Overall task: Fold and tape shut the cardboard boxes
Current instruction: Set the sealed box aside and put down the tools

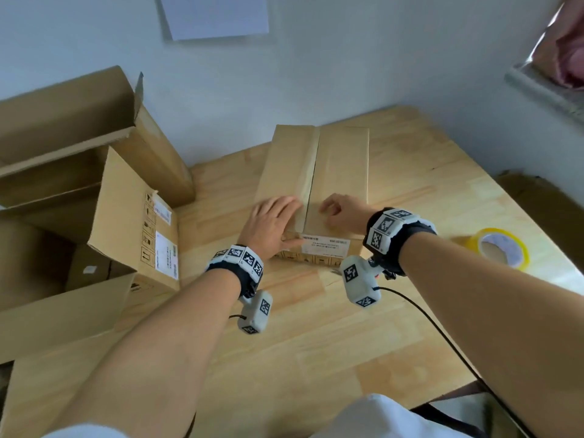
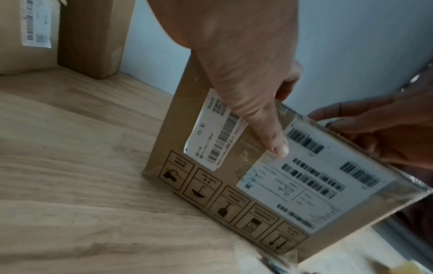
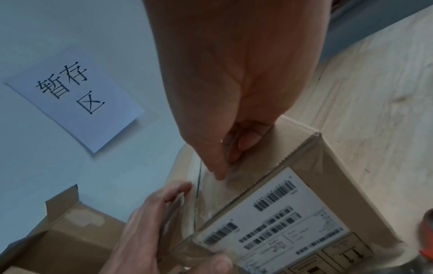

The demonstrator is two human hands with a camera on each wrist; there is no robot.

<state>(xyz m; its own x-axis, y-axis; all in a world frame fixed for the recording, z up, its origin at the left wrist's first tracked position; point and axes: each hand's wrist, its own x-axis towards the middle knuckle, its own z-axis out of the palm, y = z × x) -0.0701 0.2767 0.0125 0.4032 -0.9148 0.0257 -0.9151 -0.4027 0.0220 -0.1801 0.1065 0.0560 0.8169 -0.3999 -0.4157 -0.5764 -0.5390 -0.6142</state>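
A closed cardboard box (image 1: 341, 159) stands mid-table, with a clear tape strip (image 1: 308, 181) along its top seam. My left hand (image 1: 281, 221) lies flat on the near left of the top. Its thumb (image 2: 276, 146) presses the taped front face beside a white barcode label (image 2: 311, 181). My right hand (image 1: 331, 213) rests on the top just right of the seam. Its fingers are curled, and its thumb and fingertips (image 3: 243, 144) touch the taped surface. Whether they pinch any tape is not visible. A yellow-rimmed tape roll (image 1: 502, 248) lies on the table to the right, untouched.
Two open cardboard boxes (image 1: 126, 222) (image 1: 79, 121) with raised flaps crowd the left side of the wooden table (image 1: 316, 343). A paper sign (image 3: 75, 96) hangs on the wall behind. A black cable (image 1: 442, 333) runs off the table's near right edge.
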